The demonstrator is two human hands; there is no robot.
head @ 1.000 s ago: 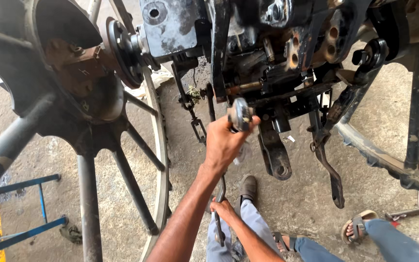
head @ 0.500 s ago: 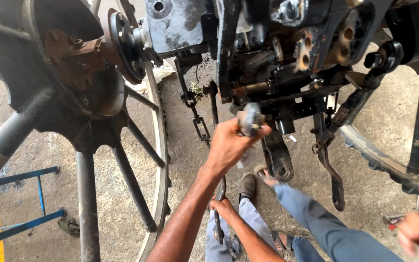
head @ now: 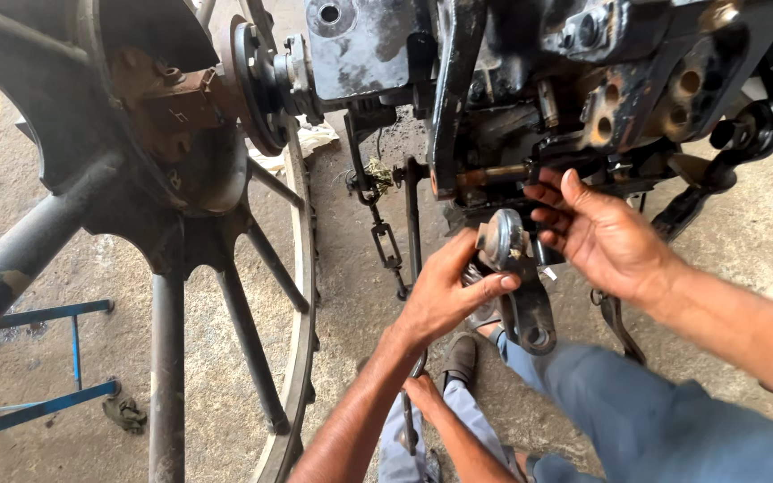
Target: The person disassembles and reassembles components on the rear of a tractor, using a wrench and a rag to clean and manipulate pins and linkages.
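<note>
Spoked iron wheel (head: 167, 358): well left of both hands. Hanging chain (head: 385, 237): just left of the left hand. Right hand (head: 422, 394): low, below the left hand, closed round a thin dark rod (head: 409, 427). Left hand (head: 445, 295): raised, fingers and thumb gripping a grey round-headed link arm (head: 516, 277) under the black machine housing (head: 360, 45). Co-worker's hand (head: 601, 233): right of the link arm, open, fingertips at a rusty shaft (head: 494, 176) above it
</note>
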